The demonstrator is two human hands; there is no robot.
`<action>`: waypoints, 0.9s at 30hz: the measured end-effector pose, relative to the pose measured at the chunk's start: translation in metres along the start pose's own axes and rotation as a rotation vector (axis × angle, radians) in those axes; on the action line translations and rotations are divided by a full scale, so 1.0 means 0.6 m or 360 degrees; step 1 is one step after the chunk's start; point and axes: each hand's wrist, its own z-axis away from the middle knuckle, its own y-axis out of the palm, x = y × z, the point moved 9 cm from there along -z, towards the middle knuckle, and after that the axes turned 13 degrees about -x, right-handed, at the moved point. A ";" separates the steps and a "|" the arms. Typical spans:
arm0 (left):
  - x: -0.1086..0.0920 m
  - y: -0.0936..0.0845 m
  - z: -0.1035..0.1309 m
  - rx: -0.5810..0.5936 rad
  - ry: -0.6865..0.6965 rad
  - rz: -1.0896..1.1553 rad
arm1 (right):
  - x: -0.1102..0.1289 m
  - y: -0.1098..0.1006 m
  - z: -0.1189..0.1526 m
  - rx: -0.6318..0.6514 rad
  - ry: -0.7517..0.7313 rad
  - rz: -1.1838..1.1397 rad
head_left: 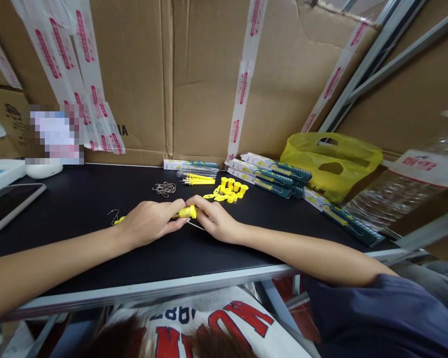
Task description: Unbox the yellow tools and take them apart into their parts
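My left hand (147, 223) is closed around a yellow spring scale, whose yellow end cap (189, 212) sticks out between my two hands. At the scale's other end, a small metal hook (114, 217) shows beyond my left wrist. My right hand (217, 220) pinches at the capped end, its fingers bent round a metal wire hook (196, 225) that meets the cap. My right fingertips are partly hidden. Just beyond the hands lie a heap of metal hooks (164, 189), several loose yellow plastic caps and tabs (229, 186), and yellow inner rods with clear tubes (197, 178).
Printed long boxes (271, 174) lie at the back and right of the black table (134, 266). A yellow plastic bag (332, 159) and a large clear bottle (388, 189) stand right. At left are a phone (13, 204) and a white device (3, 171). Cardboard (201, 89) walls the back.
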 end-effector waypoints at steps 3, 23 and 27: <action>0.001 0.000 0.001 0.0000 -0.0013 0.0025 | 0.000 -0.002 0.000 -0.0014 0.0000 -0.0040; 0.000 0.015 0.005 0.0137 -0.0004 -0.0096 | -0.008 0.006 -0.002 0.0142 0.0012 0.0059; -0.003 0.021 0.008 0.0196 0.0043 -0.0084 | -0.009 0.013 -0.001 0.0317 0.0002 0.0250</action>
